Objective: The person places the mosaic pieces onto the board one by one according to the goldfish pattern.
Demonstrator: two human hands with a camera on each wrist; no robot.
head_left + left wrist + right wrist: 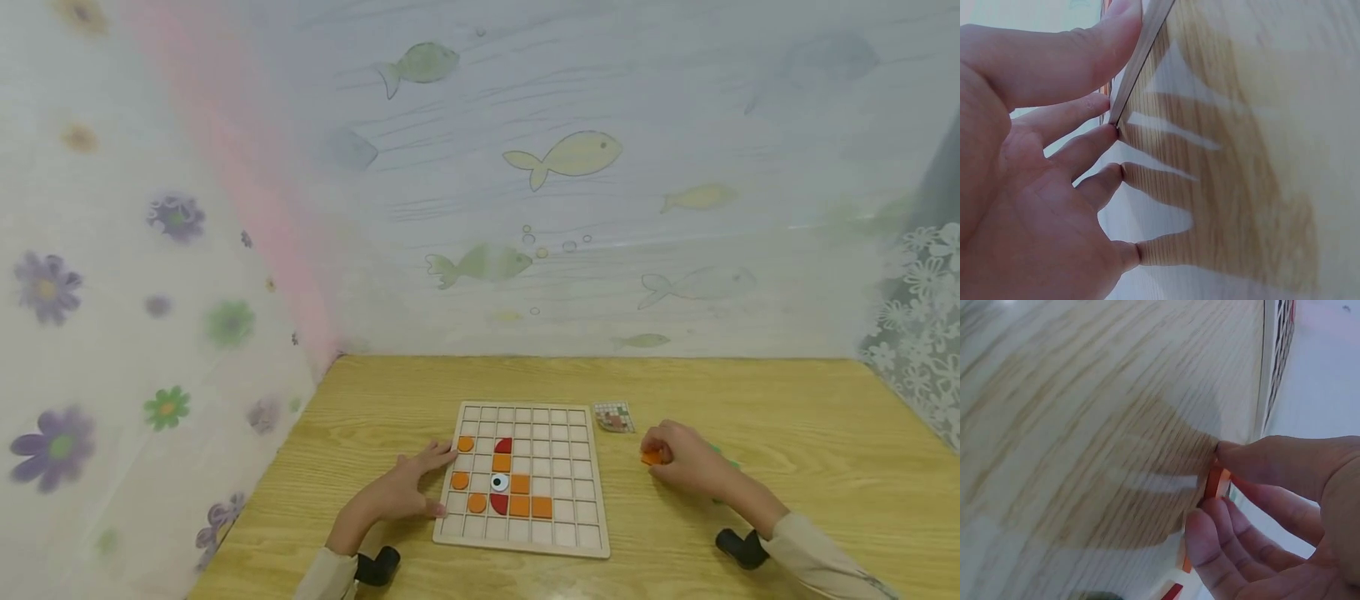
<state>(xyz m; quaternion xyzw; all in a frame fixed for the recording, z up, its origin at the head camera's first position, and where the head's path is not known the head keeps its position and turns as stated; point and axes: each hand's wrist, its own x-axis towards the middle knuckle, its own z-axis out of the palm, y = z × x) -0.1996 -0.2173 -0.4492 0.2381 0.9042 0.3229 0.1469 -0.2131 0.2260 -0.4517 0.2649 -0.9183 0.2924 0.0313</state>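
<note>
A wooden grid board lies on the table, holding orange round and square pieces, two red quarter-round pieces and a white eye piece. At its left edge my left hand rests with fingers spread; in the left wrist view the thumb and fingertips touch the board's rim. Right of the board, my right hand pinches an orange tile between thumb and fingers, low at the tabletop. Another orange piece and a red piece lie near those fingers in the right wrist view.
A small picture card with a coloured grid lies beside the board's upper right corner. Green pieces show partly behind the right hand. Painted walls border the wooden table at the back and left.
</note>
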